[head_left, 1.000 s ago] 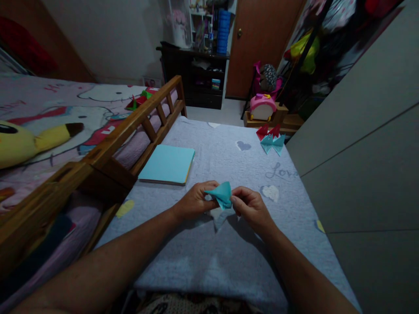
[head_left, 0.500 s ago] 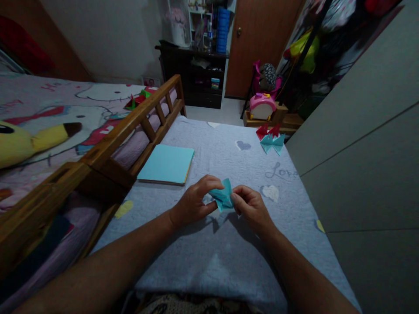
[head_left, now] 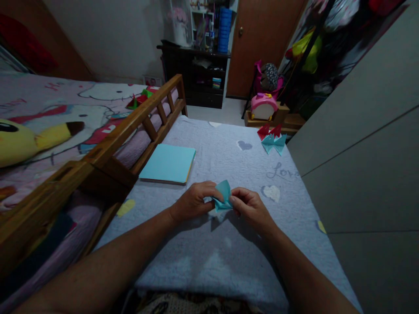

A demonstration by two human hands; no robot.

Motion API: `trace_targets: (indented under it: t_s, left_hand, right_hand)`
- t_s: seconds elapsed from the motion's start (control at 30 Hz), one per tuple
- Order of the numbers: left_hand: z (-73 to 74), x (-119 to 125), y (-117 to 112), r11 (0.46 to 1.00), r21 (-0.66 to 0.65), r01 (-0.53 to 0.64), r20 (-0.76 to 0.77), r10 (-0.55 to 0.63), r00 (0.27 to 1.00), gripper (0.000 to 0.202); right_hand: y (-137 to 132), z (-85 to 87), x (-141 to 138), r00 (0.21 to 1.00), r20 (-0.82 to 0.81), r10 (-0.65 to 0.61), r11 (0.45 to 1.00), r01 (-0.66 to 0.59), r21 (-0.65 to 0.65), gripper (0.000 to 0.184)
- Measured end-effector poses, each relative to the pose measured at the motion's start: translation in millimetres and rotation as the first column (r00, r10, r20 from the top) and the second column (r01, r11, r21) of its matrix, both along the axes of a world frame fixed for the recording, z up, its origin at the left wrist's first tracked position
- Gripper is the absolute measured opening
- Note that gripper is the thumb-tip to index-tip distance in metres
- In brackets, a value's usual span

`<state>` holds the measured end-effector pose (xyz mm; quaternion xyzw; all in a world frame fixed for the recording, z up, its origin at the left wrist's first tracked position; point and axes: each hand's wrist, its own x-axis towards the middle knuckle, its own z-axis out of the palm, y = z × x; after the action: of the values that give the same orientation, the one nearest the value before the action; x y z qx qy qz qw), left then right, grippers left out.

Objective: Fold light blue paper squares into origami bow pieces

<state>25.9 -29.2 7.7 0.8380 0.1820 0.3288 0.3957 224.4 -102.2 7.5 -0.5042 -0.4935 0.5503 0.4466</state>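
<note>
A small folded piece of teal paper [head_left: 224, 190] is held between my two hands, a little above the patterned bedspread [head_left: 209, 257]. My left hand [head_left: 198, 199] grips its left side, with fingers pressing into a fold and the thumb below. At the right edge, the thumb and forefinger of my right hand [head_left: 249, 206] pinch the paper. Part of the folded shape is hidden behind my fingers. Beyond my left hand lies a square stack of coloured paper [head_left: 168, 163] with a teal sheet on top.
Teal folded paper shapes [head_left: 274, 143] and red ones [head_left: 269, 131] stand at the bed's far right corner. A wooden rail [head_left: 131, 126] runs along the left, with a yellow plush toy [head_left: 19, 144] beyond it. A pale panel [head_left: 366, 152] rises on the right.
My left fingers have come down onto the paper and now press into its fold. The paper's upper flap stands more open. My right hand keeps its pinch with little movement.
</note>
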Motion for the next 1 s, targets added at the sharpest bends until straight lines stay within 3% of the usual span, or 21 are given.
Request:
trace_targets:
  t_s: [0.2,0.47,1.0]
  left_hand:
    - [-1.4,-1.4,-2.7,0.994,0.105,-0.009,0.025,0.006,1.0,0.012]
    - [-1.2,-2.0,-3.8,0.991,0.134,0.008,0.025,-0.012,1.0,0.01]
    - [-3.1,-2.6,-1.2,0.982,0.186,0.008,-0.013,-0.005,1.0,0.013]
  right_hand:
    - [1.2,-1.9,0.9,0.997,0.071,-0.016,0.999,0.014,0.03,0.026]
    - [0.7,-2.4,-3.3,0.996,0.06,-0.064,0.997,0.061,0.05,0.027]
    - [2.9,0.1,0.6,1.0,-0.015,0.026,0.999,-0.026,0.021,0.026]
